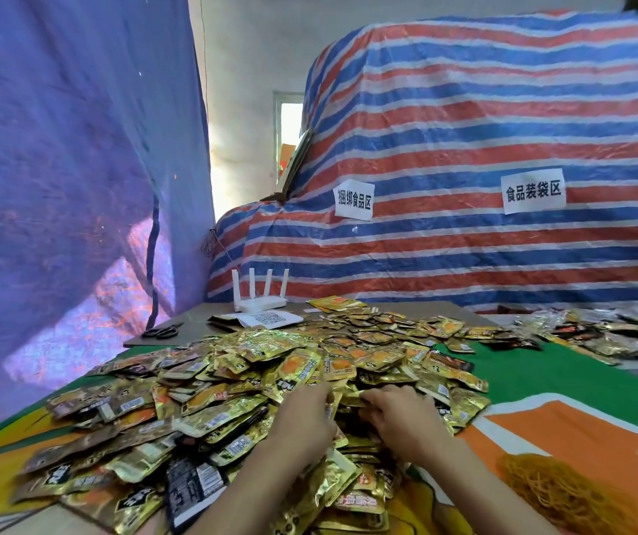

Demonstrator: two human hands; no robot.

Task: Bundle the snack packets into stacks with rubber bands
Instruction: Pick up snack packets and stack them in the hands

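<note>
A big loose heap of gold, brown and black snack packets (232, 384) covers the table in front of me. Both my hands are down in the heap near its front middle. My left hand (303, 417) has its fingers curled over packets, its fingertips at a gold packet. My right hand (400, 417) lies close beside it, fingers curled into the packets; what exactly each hand grips is hidden by the fingers. A pile of orange rubber bands (556, 492) lies at the lower right on the cloth.
The table wears a green and orange cloth (564, 399). A white router (259, 299), a paper with a QR code (269, 318) and black scissors (163, 332) sit at the back. More packets (599, 326) lie far right. Striped tarpaulin (464, 167) rises behind; blue sheeting hangs at left.
</note>
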